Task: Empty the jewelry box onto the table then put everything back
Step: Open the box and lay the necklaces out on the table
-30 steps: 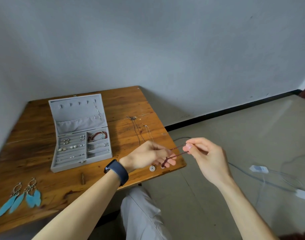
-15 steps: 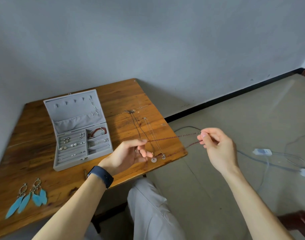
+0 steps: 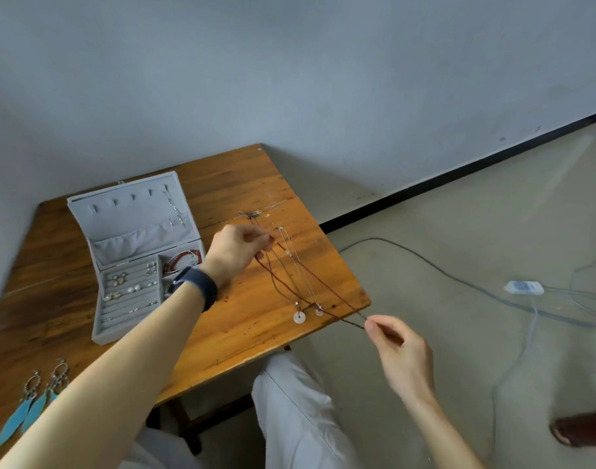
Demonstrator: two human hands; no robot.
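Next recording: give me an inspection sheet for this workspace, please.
Surface: worn wooden table.
Job's things: grey jewelry box open, part filled; two pendant necklaces and blue feather earrings lie on the table.
Clutter: nothing seen.
Hands: left hand and right hand each pinch an end of a red cord stretched over the necklaces.
Cables: grey cable and white adapter on the floor.
Surroundings: grey wall, black skirting, bare floor.

Single wide-angle head cam, close, looks fwd/down over left hand (image 3: 235, 252) & right hand (image 3: 401, 350); table (image 3: 242, 333) under left, floor (image 3: 459, 231) under right.
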